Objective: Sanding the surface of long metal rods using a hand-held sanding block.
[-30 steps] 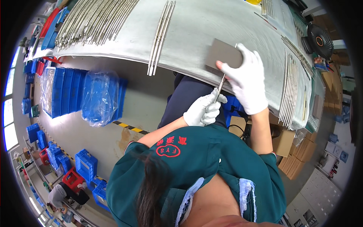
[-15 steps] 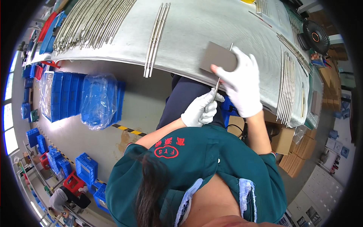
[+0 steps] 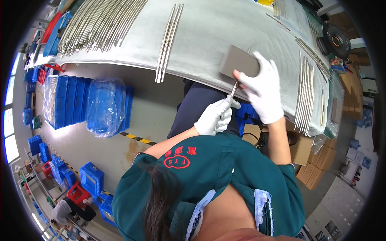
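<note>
1. At the near edge of the matte, flat-faced grey-brown block (image 3: 240, 62), a slim, shiny rod (image 3: 234, 88) emerges
2. On the block's right side, the right hand (image 3: 263, 91), in white fabric, pinches it, thumb at the near edge
3. Nearer the body than the block, the white-gloved left hand (image 3: 215, 116) curls around the rod
4. Left and right of the block, straight metal rods (image 3: 169, 42) lie on the smooth pale-grey surface (image 3: 201, 44)
5. Left of the block, lower down, ribbed blue crates (image 3: 71, 100) stand on the floor (image 3: 155, 112)
</note>
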